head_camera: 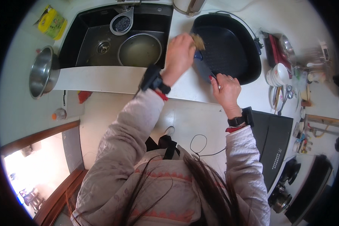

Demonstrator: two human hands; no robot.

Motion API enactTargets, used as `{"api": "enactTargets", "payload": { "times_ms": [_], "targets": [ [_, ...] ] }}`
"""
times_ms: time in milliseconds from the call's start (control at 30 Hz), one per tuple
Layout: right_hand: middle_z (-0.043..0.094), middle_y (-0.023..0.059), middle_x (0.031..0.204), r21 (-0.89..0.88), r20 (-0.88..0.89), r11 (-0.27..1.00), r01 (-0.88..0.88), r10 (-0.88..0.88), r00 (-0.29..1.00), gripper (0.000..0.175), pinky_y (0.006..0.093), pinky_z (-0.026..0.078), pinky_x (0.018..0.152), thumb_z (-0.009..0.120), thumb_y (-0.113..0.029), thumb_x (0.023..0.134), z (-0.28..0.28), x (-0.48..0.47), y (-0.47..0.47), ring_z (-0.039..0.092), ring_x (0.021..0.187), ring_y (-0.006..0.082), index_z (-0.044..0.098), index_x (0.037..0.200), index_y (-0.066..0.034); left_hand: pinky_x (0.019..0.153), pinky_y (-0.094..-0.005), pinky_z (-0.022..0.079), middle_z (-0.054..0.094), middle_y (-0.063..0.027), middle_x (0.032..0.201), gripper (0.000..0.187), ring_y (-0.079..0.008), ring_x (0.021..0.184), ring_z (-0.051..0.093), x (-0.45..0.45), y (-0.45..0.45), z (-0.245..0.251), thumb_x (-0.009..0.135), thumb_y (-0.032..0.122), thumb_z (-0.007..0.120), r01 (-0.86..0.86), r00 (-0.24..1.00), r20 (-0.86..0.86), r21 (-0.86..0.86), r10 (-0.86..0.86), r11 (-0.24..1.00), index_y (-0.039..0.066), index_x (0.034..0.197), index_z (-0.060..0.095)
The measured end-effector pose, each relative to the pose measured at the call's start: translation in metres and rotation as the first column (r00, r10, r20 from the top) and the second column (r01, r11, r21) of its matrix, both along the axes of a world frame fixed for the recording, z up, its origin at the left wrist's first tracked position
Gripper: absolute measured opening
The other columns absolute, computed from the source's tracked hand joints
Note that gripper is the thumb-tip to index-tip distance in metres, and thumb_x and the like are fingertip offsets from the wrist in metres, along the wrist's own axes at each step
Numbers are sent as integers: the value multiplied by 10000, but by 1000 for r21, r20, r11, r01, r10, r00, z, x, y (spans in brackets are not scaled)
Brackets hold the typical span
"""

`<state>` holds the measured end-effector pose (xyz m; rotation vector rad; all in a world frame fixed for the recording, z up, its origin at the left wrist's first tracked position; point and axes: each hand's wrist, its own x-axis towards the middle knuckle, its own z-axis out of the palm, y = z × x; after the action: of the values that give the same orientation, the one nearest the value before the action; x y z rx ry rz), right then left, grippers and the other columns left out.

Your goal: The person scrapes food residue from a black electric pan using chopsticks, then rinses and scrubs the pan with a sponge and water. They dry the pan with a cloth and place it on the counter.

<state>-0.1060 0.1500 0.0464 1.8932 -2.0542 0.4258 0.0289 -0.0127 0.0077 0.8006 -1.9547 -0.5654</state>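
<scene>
A dark electric pan (228, 50) with tall sides rests on the white counter, tilted a little. At its near rim my right hand (227, 90) grips the edge, thumb outside. My left hand (180, 53) is at the pan's left side, closed around a tan scrubber (197, 41) that is blurred and partly hidden by the fingers. A blue side handle (198, 55) of the pan shows just below the scrubber. Left of the pan, the black sink (93, 36) holds a round metal basin (140, 50) of cloudy water.
A faucet (128, 2) and a strainer (121, 23) are over the sink. A steel bowl (42, 73) and a yellow jug (52, 24) stand at left. Stacked bowls (278, 75) and cutlery (276, 97) lie right of the pan. A power cord (237, 17) runs behind it.
</scene>
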Motion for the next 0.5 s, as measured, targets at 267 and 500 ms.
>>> {"api": "enactTargets", "payload": {
  "times_ms": [267, 500],
  "targets": [
    [572, 54, 585, -4, 16, 1000, -20, 21, 1000, 256, 339, 391, 546, 672, -245, 828, -3, 0, -1, 559, 545, 221, 568, 645, -101, 915, -414, 448, 565, -189, 1185, 254, -385, 1116, 531, -4, -2, -4, 842, 129, 636, 17, 1000, -14, 268, -14, 963, 18, 1056, 554],
    [547, 64, 586, -6, -39, 1000, -20, 19, 999, 292, 356, 383, 548, 656, -252, 842, -8, 2, -3, 544, 554, 241, 525, 631, -99, 952, -358, 394, 530, -196, 1203, 497, -262, 1089, 519, -36, 22, -26, 1002, 333, 474, 333, 612, -663, 711, 431, 620, -13, 1336, 351]
  ]
}}
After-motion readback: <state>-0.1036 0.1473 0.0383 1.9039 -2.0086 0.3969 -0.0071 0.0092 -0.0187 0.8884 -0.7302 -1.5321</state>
